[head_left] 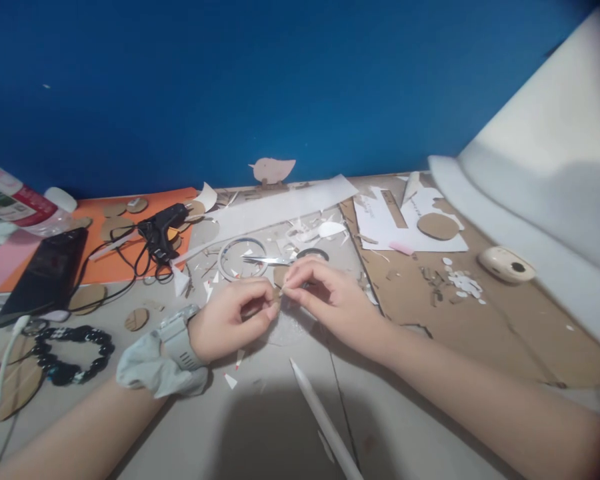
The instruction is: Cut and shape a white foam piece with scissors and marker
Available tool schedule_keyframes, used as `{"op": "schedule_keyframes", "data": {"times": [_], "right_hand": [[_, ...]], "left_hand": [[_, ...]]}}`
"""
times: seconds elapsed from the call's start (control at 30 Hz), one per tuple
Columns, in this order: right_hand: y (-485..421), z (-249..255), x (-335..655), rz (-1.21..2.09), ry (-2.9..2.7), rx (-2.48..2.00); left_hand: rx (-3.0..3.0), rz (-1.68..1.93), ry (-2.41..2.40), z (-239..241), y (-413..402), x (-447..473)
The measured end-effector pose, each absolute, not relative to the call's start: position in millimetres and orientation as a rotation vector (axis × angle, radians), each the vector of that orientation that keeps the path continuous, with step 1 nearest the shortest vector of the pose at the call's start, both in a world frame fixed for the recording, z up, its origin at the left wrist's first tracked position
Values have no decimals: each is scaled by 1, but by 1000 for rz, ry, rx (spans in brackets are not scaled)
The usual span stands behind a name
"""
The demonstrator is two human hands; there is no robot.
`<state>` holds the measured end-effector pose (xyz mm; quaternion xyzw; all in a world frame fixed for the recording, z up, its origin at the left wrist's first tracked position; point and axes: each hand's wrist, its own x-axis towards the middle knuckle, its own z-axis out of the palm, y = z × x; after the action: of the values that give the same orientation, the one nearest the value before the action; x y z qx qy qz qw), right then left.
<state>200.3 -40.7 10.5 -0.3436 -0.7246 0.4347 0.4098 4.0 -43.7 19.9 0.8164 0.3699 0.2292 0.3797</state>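
Observation:
My left hand (pixel 240 313), with a watch (pixel 183 337) and a pale scrunchie (pixel 147 363) at its wrist, is closed in a pinch. Its fingertips meet those of my right hand (pixel 330 290), which is also pinched closed. Between them is a small brown piece (pixel 279 292) that looks like cardboard; the fingers hide most of it. Just beyond the hands, scissors (pixel 267 260) lie with their blades across a roll of tape (pixel 221 261). The scissors' black handle (pixel 314 254) is partly covered by my right hand.
A white stylus (pixel 320 413) lies in front. To the left are a black glue gun (pixel 163 230), a phone (pixel 43 277), a beaded bracelet (pixel 73 353) and a bottle (pixel 20 200). Cardboard (pixel 480 333) with paper bits lies right; a pink bird cutout (pixel 274 170) stands at the blue wall.

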Motion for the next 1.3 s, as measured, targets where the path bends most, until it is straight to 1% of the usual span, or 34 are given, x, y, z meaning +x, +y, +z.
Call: {"op": "schedule_keyframes", "data": {"times": [0.3, 0.47, 0.67, 0.8, 1.13, 1.23, 1.3], "right_hand": [[-37, 7, 199, 1296, -1741, -914], [-37, 6, 199, 1517, -1607, -895], [-40, 8, 197, 1579, -1551, -887], [-40, 9, 197, 1535, -1584, -893], [-40, 11, 200, 1235, -1831, -924], [-41, 11, 200, 1223, -1861, -921], [-41, 9, 199, 1272, -1804, -922]], "left_hand": [[2098, 593, 954, 19, -44, 5], [2136, 567, 989, 18, -44, 7], [2165, 568, 963, 17, -44, 6], [2170, 573, 962, 18, -44, 6], [2177, 573, 963, 17, -44, 6], [2172, 585, 955, 18, -44, 6], [2172, 587, 947, 18, -44, 6]]}}
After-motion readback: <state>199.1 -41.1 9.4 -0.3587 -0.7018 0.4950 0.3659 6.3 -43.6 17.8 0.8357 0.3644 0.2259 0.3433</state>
